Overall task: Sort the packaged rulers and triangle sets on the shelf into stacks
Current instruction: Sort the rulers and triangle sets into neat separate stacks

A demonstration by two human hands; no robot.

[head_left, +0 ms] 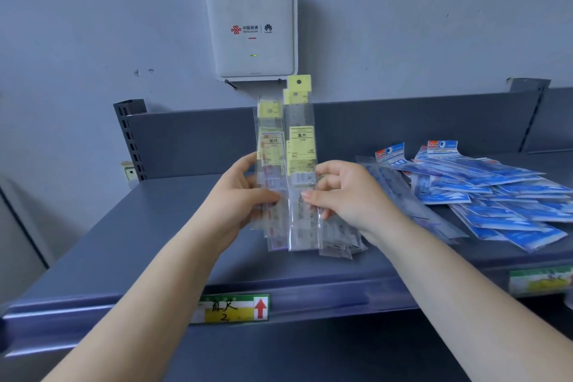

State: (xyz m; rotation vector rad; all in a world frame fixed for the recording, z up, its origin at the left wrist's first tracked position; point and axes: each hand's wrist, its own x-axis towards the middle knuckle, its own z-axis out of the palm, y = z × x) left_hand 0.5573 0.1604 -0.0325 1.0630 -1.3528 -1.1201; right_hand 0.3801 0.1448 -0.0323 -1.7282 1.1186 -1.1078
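Both hands hold upright a bunch of clear ruler packs with yellow labels (300, 133) above the grey shelf (130, 242). My left hand (245, 192) grips the bunch from the left, thumb across the front. My right hand (344, 192) pinches the right side of the bunch, thumb on the front pack. The lower ends of the packs stand on or just above the shelf; I cannot tell which. A loose heap of blue-and-white triangle set packs (483, 192) lies spread on the shelf to the right.
A white WiFi box (251, 29) hangs on the wall behind the shelf. The shelf's back panel (192, 139) rises behind the packs. A green and yellow price label with a red arrow (231, 308) sits on the shelf's front edge, and another label (541, 281) at the right.
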